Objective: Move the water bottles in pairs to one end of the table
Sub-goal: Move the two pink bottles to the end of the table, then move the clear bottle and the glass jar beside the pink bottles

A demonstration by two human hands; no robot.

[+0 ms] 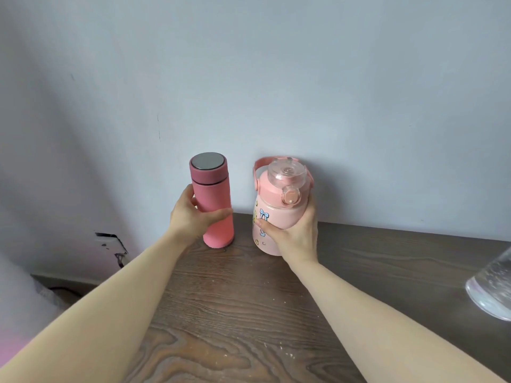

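A tall pink flask point(214, 194) with a dark pink cap and a silver top stands at the far left corner of the dark wooden table point(249, 313), close to the wall. My left hand point(190, 217) is wrapped around its middle. To its right is a pale pink bottle point(273, 214) with a clear lid, a carry strap and cartoon stickers. My right hand point(296, 230) grips its body from the right. Its base is at or just above the table. The two bottles are side by side, a small gap apart.
A clear glass or plastic vessel point(492, 288) shows at the right edge of the table. The pale wall point(276, 92) runs right behind the bottles. The table's left edge drops to the floor beside a damaged patch of wall point(113, 244).
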